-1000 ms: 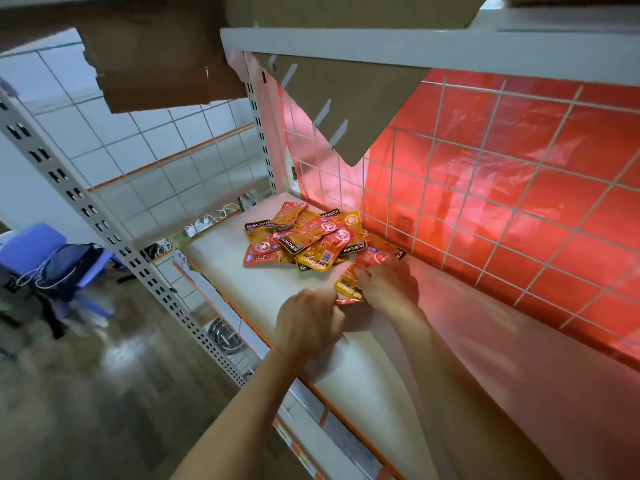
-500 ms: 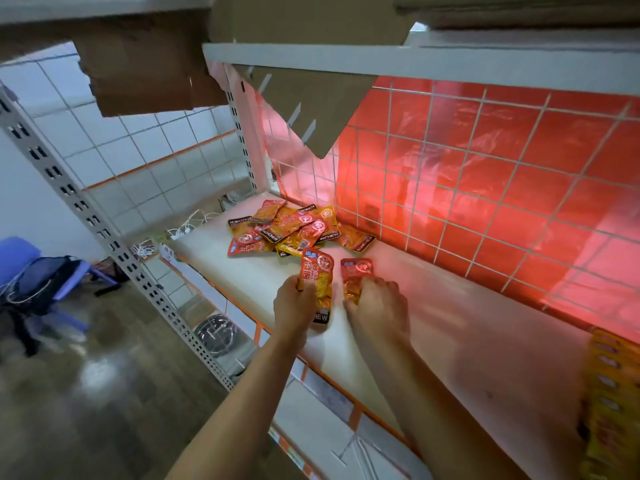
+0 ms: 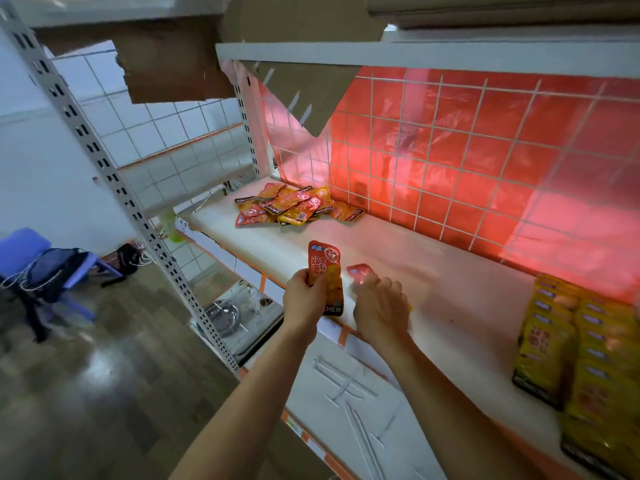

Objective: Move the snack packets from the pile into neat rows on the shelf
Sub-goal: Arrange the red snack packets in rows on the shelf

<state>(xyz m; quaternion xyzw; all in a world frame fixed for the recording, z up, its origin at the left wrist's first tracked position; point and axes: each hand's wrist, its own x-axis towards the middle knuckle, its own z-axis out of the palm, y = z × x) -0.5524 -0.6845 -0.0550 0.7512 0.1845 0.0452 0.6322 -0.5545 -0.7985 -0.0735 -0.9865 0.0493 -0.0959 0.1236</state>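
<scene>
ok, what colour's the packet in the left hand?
Packet: red top, orange-yellow below, black band at the bottom. Shows in the head view.

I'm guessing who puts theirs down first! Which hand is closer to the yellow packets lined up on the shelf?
Right. The right hand is left of the yellow rows, with bare shelf between them; the left hand is even farther left, holding a packet.

A person's two arms seen from their own viewpoint: the left forearm and right forearm are bare from the picture's lower edge to the wrist, ending in a bare left hand and right hand.
</scene>
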